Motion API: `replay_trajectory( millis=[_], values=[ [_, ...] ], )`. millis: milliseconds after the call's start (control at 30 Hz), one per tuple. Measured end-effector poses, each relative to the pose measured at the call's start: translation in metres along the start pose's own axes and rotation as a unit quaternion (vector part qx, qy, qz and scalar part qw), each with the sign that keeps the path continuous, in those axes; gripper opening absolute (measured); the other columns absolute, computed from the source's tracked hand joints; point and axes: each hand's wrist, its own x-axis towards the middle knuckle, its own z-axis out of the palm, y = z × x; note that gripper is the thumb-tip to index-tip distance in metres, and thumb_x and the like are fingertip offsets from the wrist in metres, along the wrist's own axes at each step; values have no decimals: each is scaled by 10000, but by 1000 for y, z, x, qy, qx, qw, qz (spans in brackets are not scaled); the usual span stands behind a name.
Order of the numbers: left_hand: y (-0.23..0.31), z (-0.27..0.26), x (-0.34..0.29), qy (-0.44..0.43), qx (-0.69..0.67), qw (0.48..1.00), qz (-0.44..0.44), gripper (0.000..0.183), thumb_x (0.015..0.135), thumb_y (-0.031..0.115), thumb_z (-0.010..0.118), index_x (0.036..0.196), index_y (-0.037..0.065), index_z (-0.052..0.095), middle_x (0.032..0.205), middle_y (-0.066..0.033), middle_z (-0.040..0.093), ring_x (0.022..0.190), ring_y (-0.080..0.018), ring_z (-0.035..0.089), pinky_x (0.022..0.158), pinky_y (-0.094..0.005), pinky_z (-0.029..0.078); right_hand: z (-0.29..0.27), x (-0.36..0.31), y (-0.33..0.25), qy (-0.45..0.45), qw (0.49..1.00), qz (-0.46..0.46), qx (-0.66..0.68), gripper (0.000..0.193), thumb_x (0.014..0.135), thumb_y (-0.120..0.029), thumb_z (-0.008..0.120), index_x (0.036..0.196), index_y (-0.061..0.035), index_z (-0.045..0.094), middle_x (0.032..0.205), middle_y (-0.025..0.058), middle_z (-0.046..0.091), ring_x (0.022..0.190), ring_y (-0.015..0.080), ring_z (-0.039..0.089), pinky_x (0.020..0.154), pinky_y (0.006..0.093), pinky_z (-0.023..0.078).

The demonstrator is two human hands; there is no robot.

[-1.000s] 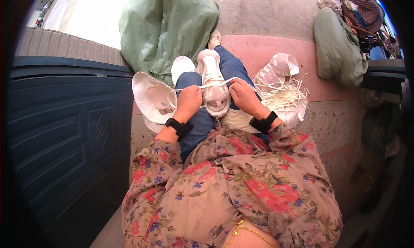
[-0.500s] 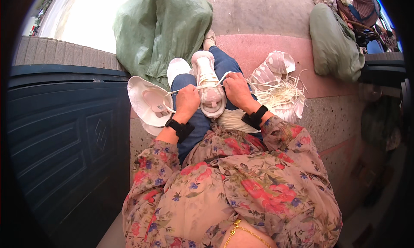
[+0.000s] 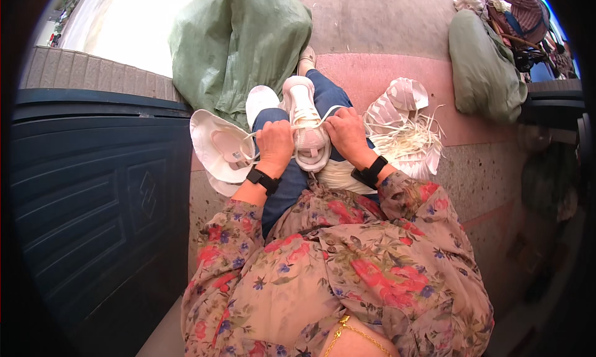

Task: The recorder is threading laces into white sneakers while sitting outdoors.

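Note:
A pale pink and white sneaker (image 3: 308, 141) lies across my lap, its toe pointing away from me and its heel toward me. A cream shoelace (image 3: 330, 112) runs through its upper. On the shoe's left side, my left hand (image 3: 275, 143) is closed on one stretch of the lace. Opposite it, my right hand (image 3: 345, 131) pinches another stretch, which loops up above the fingers. Beside my left knee sit white shoe uppers (image 3: 214, 140), with a lace strand passing near them. To the right, a bundle of loose cream laces (image 3: 406, 138) rests on more pale shoe uppers (image 3: 406, 95).
A large green sack (image 3: 239, 53) stands ahead on the left, and another green sack (image 3: 484, 68) leans at the far right by a stroller-like cart (image 3: 521, 22). A dark blue panelled door (image 3: 93, 189) borders my left side. Pink and grey paving (image 3: 385, 62) lies ahead.
My left hand has moved slightly right, closer to the sneaker. The lace near my right hand now arches higher. The whole view has shifted a little.

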Motion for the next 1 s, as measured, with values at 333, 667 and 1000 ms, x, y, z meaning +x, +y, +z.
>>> replay_trajectory(
  millis=[333,667,1000],
  values=[
    [8,11,-23,18,9,1000,-16,168,732,212,590,757,47,586,763,-73,583,820,-251,490,655,-390,385,3,-5,2,-97,994,-20,-52,138,754,-196,561,741,-73,620,804,79,544,833,252,486,700,380,351],
    [25,-8,55,39,-219,972,77,142,821,119,511,885,2,562,705,-139,585,580,-294,569,531,-367,446,4,-7,8,-22,976,66,206,66,733,-107,558,729,-43,541,701,143,556,698,334,522,619,418,421],
    [41,-16,103,-328,-407,848,-89,651,708,53,618,1274,-47,313,651,-85,599,397,-91,492,345,-206,378,3,2,-2,-83,983,-149,-61,102,681,-104,540,773,-79,577,732,51,562,771,219,522,664,351,391]
  ],
)
